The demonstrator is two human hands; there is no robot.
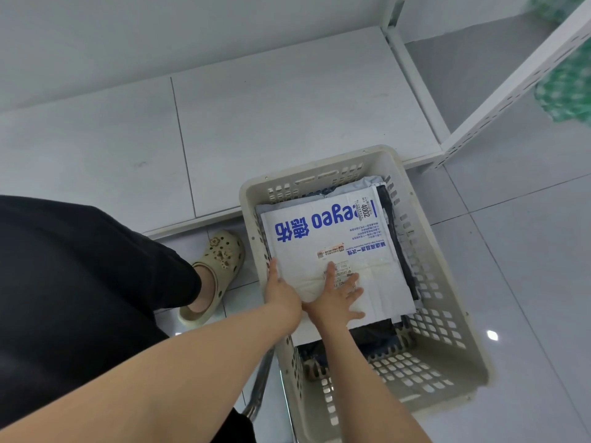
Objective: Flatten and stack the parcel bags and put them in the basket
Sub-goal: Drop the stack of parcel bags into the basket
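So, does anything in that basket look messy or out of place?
Nothing serious. The white parcel bag on top is creased where the left hand and right hand press it, and dark bags beneath poke out past its right and near edges, so the stack isn't flush.

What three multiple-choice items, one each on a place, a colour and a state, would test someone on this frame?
1. Where does the white parcel bag lie?
A. on the floor tiles
B. on top of the stack inside the basket
C. on the white shelf

2. What colour is the large print on that bag?
A. red
B. green
C. blue

3. How does the right hand lie?
A. flat on the bag, fingers spread
B. curled into a fist above the bag
C. gripping the basket's rim

Answers:
1. B, because the basket's walls surround the bag and darker bags show under its edges.
2. C, because the big lettering is blue.
3. A, because the palm rests on the bag with straight fingers.
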